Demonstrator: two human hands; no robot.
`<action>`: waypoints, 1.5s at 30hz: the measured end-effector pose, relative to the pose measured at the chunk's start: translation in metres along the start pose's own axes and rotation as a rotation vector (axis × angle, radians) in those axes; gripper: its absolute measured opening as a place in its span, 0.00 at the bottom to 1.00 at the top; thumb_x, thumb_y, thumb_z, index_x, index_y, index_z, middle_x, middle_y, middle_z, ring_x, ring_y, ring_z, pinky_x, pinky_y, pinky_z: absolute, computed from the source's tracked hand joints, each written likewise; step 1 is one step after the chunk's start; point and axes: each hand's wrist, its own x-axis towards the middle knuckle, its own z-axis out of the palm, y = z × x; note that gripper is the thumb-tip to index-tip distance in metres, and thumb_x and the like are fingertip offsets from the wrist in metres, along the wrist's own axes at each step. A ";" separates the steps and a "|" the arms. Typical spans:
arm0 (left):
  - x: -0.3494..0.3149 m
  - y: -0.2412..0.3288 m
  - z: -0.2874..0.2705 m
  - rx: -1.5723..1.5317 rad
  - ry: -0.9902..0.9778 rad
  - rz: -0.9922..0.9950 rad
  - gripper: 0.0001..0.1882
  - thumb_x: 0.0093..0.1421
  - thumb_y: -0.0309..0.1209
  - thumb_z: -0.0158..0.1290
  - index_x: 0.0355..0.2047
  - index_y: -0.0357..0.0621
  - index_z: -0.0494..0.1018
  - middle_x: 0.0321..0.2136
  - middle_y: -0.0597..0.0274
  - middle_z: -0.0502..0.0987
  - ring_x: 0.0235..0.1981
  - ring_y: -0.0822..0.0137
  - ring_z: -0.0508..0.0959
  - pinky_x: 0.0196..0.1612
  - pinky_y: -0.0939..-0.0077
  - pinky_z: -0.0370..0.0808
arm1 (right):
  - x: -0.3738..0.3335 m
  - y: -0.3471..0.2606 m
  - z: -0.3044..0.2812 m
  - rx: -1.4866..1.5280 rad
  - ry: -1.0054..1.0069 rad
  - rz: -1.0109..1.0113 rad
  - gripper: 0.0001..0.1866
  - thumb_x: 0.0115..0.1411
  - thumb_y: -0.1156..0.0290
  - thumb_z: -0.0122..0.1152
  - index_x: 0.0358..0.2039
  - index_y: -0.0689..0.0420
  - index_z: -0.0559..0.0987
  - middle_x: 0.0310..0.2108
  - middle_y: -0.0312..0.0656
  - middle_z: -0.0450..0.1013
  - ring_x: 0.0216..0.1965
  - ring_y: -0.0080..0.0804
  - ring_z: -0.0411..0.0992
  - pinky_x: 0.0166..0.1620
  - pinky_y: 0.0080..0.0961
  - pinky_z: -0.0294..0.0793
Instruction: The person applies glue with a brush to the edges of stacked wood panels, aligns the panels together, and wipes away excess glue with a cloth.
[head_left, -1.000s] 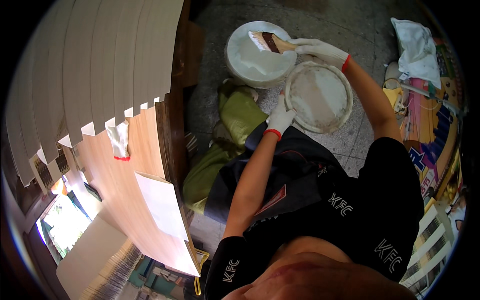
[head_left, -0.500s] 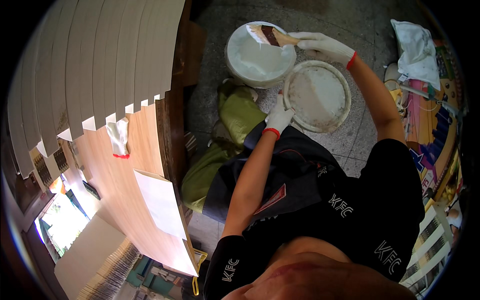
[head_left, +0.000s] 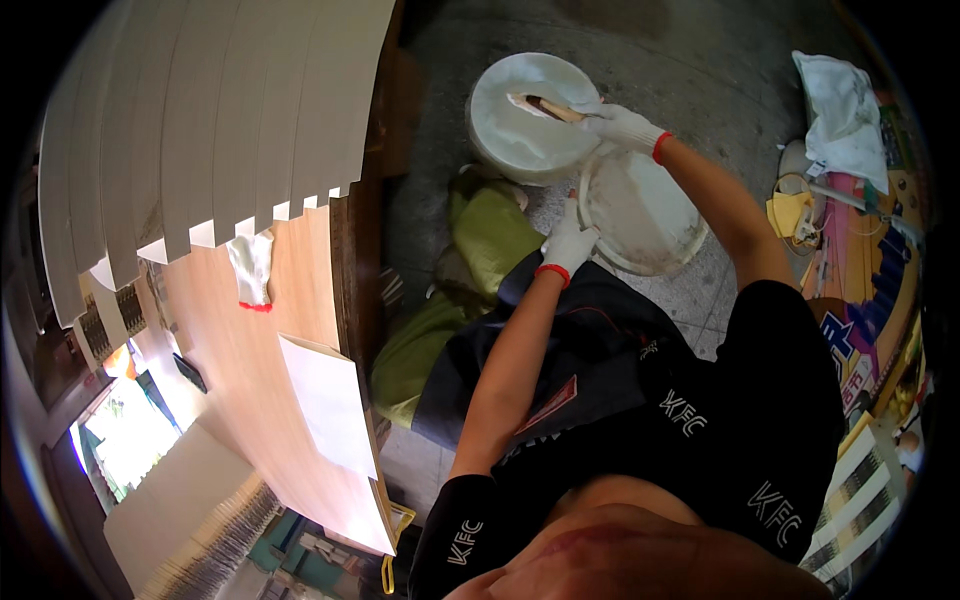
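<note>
Right hand (head_left: 622,127) gripping brush (head_left: 545,105) over white bucket (head_left: 525,150) at upper centre, probably loading paint; left hand (head_left: 568,240) pinching lid (head_left: 640,210) rim, steadying.

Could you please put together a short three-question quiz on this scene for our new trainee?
1. True or false: the right hand holds a paintbrush over the white bucket.
2. What does the left hand grip? A) a green bag B) the round lid's rim C) a cloth
3. What lies alone on the wooden tabletop beside the white slats?

Key: 1 true; 2 B; 3 a spare white glove with a red cuff.
</note>
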 end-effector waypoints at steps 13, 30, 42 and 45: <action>0.002 0.002 -0.002 -0.015 -0.041 -0.023 0.40 0.58 0.33 0.56 0.69 0.52 0.52 0.43 0.44 0.80 0.47 0.47 0.81 0.50 0.57 0.76 | -0.007 0.007 -0.009 0.092 -0.007 0.016 0.28 0.69 0.58 0.53 0.65 0.57 0.69 0.59 0.43 0.71 0.58 0.32 0.68 0.61 0.27 0.65; -0.003 0.010 -0.010 0.004 -0.054 -0.064 0.41 0.56 0.38 0.57 0.68 0.53 0.53 0.46 0.43 0.80 0.50 0.44 0.79 0.54 0.53 0.73 | -0.056 -0.064 -0.035 0.426 -0.043 -0.097 0.30 0.67 0.58 0.57 0.67 0.57 0.68 0.55 0.34 0.70 0.48 0.19 0.69 0.39 0.14 0.73; 0.000 0.007 -0.009 0.026 -0.039 -0.039 0.44 0.53 0.40 0.57 0.69 0.56 0.52 0.46 0.41 0.80 0.49 0.40 0.79 0.53 0.50 0.74 | -0.061 -0.077 -0.038 0.482 -0.035 -0.164 0.31 0.68 0.59 0.57 0.67 0.60 0.66 0.61 0.37 0.67 0.57 0.23 0.65 0.58 0.20 0.65; -0.002 0.011 -0.013 0.026 -0.063 -0.057 0.43 0.54 0.40 0.57 0.69 0.56 0.52 0.47 0.42 0.79 0.50 0.41 0.78 0.54 0.51 0.73 | -0.068 -0.089 -0.041 0.461 -0.045 -0.111 0.31 0.68 0.58 0.57 0.67 0.59 0.67 0.59 0.36 0.68 0.53 0.21 0.65 0.54 0.19 0.65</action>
